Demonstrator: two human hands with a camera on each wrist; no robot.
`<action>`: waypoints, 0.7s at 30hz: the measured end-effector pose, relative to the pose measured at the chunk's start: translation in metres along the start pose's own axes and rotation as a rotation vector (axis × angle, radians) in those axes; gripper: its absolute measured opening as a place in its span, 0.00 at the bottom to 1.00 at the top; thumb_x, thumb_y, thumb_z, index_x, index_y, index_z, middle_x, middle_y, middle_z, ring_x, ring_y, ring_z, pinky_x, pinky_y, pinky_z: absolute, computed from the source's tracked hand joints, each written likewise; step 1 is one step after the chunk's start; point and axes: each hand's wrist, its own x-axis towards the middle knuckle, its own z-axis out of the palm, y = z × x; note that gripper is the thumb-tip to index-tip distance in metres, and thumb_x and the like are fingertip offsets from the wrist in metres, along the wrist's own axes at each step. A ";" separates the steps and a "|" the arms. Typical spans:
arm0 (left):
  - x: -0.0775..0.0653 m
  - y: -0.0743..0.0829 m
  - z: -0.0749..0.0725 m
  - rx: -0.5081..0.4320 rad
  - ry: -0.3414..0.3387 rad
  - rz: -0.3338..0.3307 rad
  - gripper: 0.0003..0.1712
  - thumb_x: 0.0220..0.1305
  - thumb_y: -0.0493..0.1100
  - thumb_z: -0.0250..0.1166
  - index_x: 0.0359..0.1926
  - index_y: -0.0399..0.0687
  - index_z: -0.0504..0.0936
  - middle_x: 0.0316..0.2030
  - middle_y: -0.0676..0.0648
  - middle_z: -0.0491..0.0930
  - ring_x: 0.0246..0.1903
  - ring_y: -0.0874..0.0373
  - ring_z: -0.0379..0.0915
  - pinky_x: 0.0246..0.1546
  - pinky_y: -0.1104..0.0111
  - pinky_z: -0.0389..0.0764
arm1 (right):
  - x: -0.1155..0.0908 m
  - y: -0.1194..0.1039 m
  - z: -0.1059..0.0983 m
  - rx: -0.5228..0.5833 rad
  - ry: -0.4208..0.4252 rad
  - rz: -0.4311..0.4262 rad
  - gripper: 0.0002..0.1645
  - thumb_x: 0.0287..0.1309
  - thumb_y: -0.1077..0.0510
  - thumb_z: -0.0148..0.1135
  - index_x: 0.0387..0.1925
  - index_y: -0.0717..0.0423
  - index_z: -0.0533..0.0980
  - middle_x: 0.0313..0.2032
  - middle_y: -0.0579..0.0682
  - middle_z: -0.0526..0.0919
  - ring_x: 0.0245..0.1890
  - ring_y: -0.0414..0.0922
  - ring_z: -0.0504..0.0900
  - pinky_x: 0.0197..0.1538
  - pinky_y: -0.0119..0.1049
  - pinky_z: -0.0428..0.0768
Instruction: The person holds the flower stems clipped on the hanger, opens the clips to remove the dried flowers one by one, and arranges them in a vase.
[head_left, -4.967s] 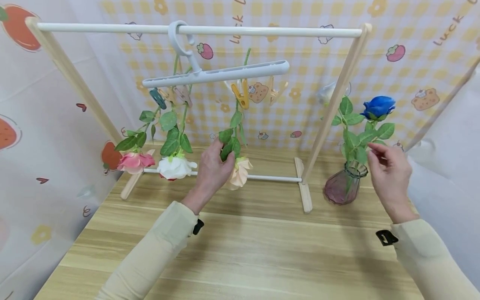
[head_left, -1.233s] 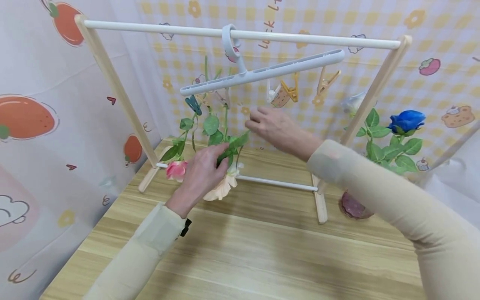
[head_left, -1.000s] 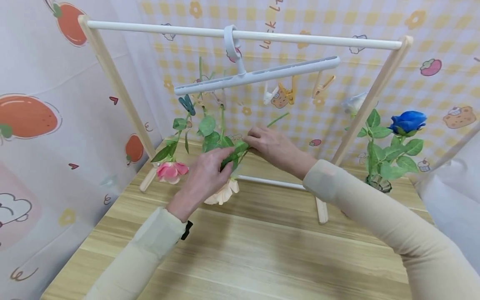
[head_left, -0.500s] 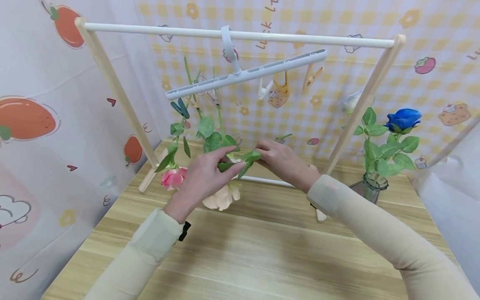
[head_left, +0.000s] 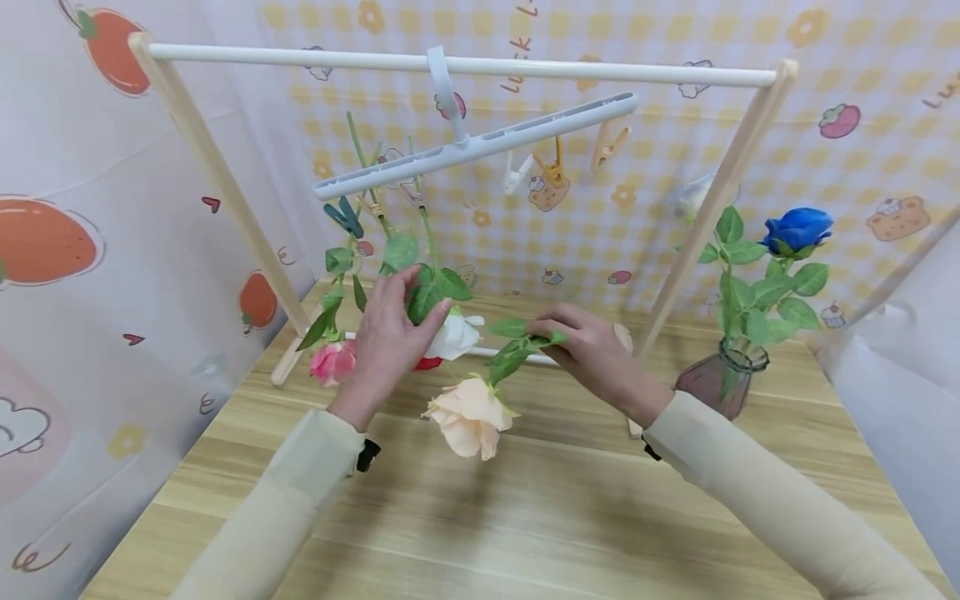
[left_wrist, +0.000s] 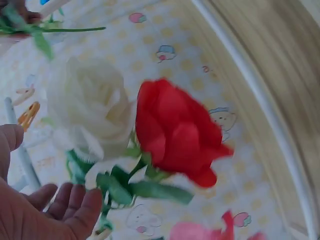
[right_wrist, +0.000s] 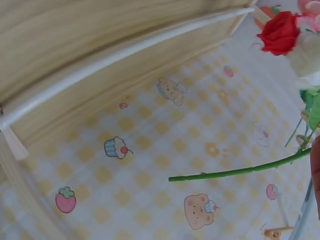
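Note:
My right hand (head_left: pixel 596 354) pinches the stem of a peach artificial rose (head_left: pixel 471 417), whose bloom tilts down toward me over the table. Its bare green stem (right_wrist: pixel 235 171) sticks out past the fingers in the right wrist view. My left hand (head_left: pixel 390 329), fingers spread and relaxed, is beside the leaves of a hanging white rose (head_left: pixel 453 335). Next to that bloom hangs a red rose (left_wrist: pixel 177 132), mostly hidden in the head view. A pink rose (head_left: pixel 332 362) hangs at the left, partly behind my left hand. Clips on a tilted light-blue hanger (head_left: pixel 480 148) hold these hanging stems upside down.
The hanger hooks onto the white top bar (head_left: pixel 600 72) of a wooden-sided rack. White (head_left: pixel 517 172), yellow (head_left: pixel 553 167) and pale orange clips (head_left: pixel 609 148) hang without flowers. At right stands a purple glass vase (head_left: pixel 712 383) with a blue rose (head_left: pixel 798 232) and a pale rose (head_left: pixel 693 198).
The peach rose has come off its clip on the hanger. My right hand came over from the vase and took its stem; my left hand let go and moved left.

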 end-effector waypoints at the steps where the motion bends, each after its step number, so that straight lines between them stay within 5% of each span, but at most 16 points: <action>1: 0.001 -0.001 0.003 0.007 0.012 -0.007 0.37 0.58 0.55 0.64 0.64 0.43 0.66 0.52 0.41 0.69 0.50 0.48 0.66 0.48 0.56 0.70 | -0.002 -0.002 -0.002 0.001 0.018 0.007 0.17 0.43 0.69 0.70 0.38 0.56 0.80 0.39 0.52 0.81 0.38 0.46 0.80 0.39 0.37 0.80; 11: 0.005 -0.007 0.033 0.001 0.074 -0.041 0.54 0.51 0.56 0.69 0.72 0.46 0.49 0.60 0.36 0.57 0.58 0.43 0.57 0.53 0.52 0.69 | -0.021 -0.010 -0.020 0.054 0.176 0.085 0.22 0.35 0.76 0.71 0.36 0.57 0.80 0.36 0.52 0.80 0.29 0.43 0.80 0.28 0.28 0.76; 15: 0.005 -0.005 0.043 0.004 0.058 -0.081 0.57 0.51 0.57 0.68 0.73 0.51 0.43 0.62 0.37 0.53 0.56 0.43 0.59 0.41 0.53 0.74 | -0.027 -0.012 -0.028 0.082 0.227 0.121 0.21 0.34 0.77 0.70 0.33 0.57 0.79 0.34 0.52 0.81 0.28 0.41 0.78 0.29 0.24 0.72; 21: 0.004 -0.001 0.050 -0.010 0.025 -0.102 0.53 0.56 0.51 0.65 0.74 0.53 0.41 0.63 0.38 0.53 0.33 0.48 0.66 0.20 0.63 0.69 | -0.040 -0.015 -0.042 0.100 0.274 0.238 0.19 0.38 0.77 0.69 0.35 0.60 0.80 0.28 0.51 0.82 0.25 0.36 0.74 0.30 0.24 0.70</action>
